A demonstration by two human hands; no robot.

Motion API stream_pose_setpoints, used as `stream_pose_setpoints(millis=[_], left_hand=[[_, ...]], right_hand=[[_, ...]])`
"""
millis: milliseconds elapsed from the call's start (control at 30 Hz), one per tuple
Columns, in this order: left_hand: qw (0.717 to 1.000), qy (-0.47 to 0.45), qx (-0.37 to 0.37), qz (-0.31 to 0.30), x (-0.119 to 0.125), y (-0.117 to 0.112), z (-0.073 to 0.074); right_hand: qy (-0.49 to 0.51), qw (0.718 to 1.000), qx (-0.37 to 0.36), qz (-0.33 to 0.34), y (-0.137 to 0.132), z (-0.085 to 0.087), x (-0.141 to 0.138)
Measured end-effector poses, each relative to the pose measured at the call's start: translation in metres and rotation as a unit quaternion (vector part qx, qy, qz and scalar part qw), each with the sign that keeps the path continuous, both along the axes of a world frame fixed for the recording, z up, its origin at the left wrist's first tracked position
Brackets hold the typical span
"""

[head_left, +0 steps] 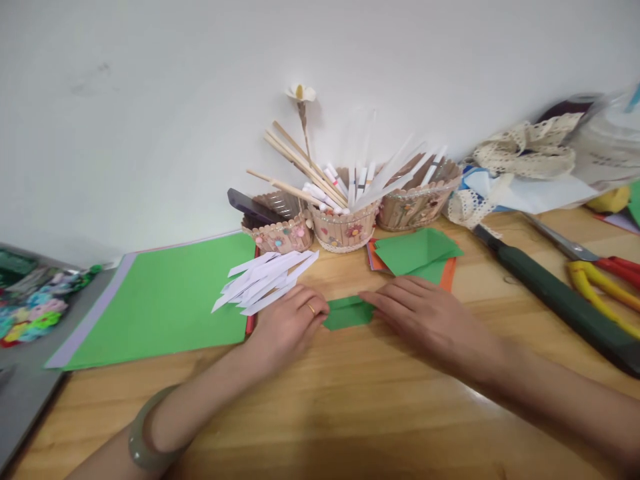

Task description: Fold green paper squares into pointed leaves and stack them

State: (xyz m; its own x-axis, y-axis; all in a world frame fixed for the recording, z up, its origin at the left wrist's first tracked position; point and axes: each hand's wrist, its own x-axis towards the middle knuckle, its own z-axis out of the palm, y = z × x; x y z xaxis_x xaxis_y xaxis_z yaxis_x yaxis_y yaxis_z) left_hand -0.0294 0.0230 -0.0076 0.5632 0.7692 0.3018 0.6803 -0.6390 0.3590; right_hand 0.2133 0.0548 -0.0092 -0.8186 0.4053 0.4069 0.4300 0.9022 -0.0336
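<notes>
Head view, the only one: a small green paper (347, 313) lies flat on the wooden table (350, 413), right between the two hands, near the table's middle & just in front of the pots.

Left hand (287, 327), with a ring & a bangle (143, 433) on the wrist, has its fingers curled down onto the paper's left end. The tips are hidden, so I can't tell if it pinches the edge or only presses on it. Right hand (430, 320) lies spread, palm down, fingers straight, tips touching the paper's right end. It grips nothing.

The paper looks folded, thin & v. light, I'd say. It should crease easily, slide on the smooth wood & tear if tugged. Best held by pressing flat w/ fingertips, or pinched at a corner or along a fold.

Around it:
- white strips (265, 280) fanned out just beyond the left hand, partly over a big green sheet (165, 300)
- three stick-built pots (343, 227) by the wall, holding sticks & rolled paper
- a stack of green & orange paper (415, 257) just beyond the right hand
- a dark knife (555, 293), scissors (600, 273) & lace (525, 150) off to the right
- coloured bits (35, 313) at far left, too blurred to name
</notes>
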Motion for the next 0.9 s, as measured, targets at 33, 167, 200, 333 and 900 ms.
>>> stream_pose_setpoints(millis=[33, 167, 200, 333, 900], left_hand=[[1.0, 0.012, 0.002, -0.011, -0.001, 0.0, 0.002], [0.992, 0.091, 0.009, -0.092, -0.007, 0.002, 0.01], [0.989, 0.105, 0.022, -0.101, -0.009, 0.002, 0.011], [0.977, 0.129, 0.118, -0.119, -0.012, 0.003, 0.007], [0.996, -0.005, -0.078, 0.042, 0.003, -0.006, 0.007]], right_hand=[[0.012, 1.0, -0.015, -0.005, 0.001, -0.001, 0.0], [0.03, 0.999, -0.035, -0.004, 0.003, 0.0, -0.001], [0.027, 0.999, -0.031, -0.001, 0.003, 0.001, -0.001], [0.004, 1.0, 0.009, 0.0, -0.001, 0.003, -0.003], [0.066, 0.986, -0.147, -0.051, 0.0, 0.004, -0.009]])
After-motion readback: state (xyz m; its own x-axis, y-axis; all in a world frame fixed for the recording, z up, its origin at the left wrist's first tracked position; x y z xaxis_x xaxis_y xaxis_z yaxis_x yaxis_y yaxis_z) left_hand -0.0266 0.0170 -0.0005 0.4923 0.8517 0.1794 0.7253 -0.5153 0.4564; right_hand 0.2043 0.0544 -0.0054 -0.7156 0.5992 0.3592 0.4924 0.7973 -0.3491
